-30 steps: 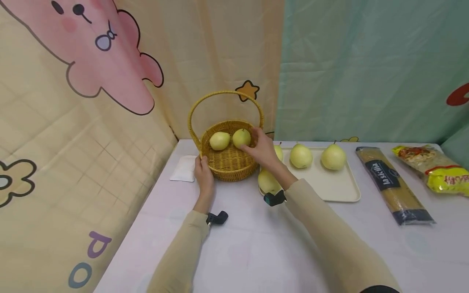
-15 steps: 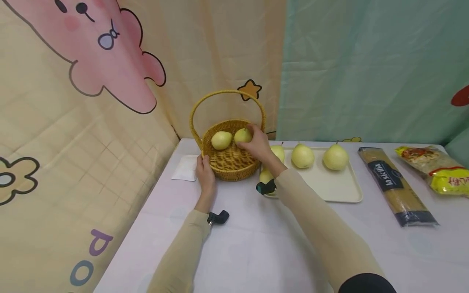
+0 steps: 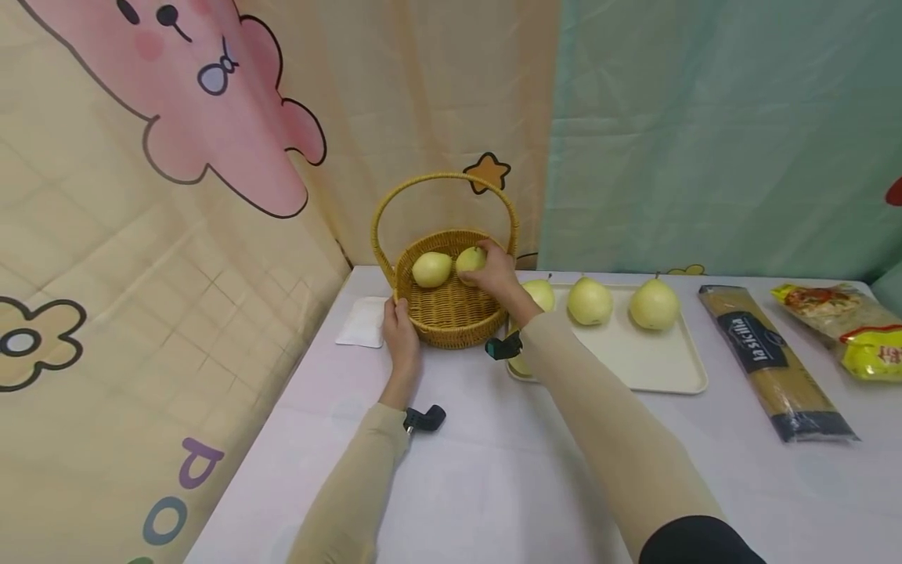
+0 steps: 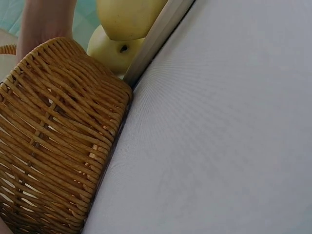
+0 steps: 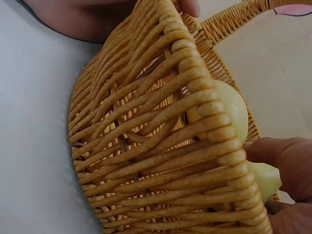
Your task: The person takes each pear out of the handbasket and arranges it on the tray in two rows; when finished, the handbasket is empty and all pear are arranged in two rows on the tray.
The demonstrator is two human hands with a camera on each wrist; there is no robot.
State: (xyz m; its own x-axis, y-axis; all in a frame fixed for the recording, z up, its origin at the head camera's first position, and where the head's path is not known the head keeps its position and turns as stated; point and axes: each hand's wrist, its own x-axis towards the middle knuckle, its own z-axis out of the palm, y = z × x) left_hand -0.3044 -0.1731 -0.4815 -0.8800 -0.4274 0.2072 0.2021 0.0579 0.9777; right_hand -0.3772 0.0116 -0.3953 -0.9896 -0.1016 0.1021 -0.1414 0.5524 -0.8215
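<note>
A wicker basket (image 3: 458, 337) with a tall hoop handle stands on the table, two pale green pears inside. My left hand (image 3: 402, 333) holds its left side, with a fingertip over the rim in the right wrist view. My right hand (image 3: 496, 274) reaches over the right rim and grips the right-hand pear (image 3: 468, 261), thumb and fingers on either side of it. Beside it lies the other pear (image 3: 431, 269), untouched. In the right wrist view the basket's woven wall (image 5: 161, 122) hides most of the gripped pear, whose narrow end (image 5: 265, 179) shows at the fingers.
A cream tray (image 3: 648, 368) with several pears (image 3: 589, 301) stands right of the basket, partly behind my right forearm. Farther right lie a spaghetti packet (image 3: 778, 360) and a yellow food bag (image 3: 849, 321). A white packet (image 3: 362, 321) lies to the left. Curtains stand behind.
My right hand has shifted slightly over the right-hand pear, and its forearm has swung left, covering more of the tray's left end. The left hand stays at the basket; the view has turned slightly left.
</note>
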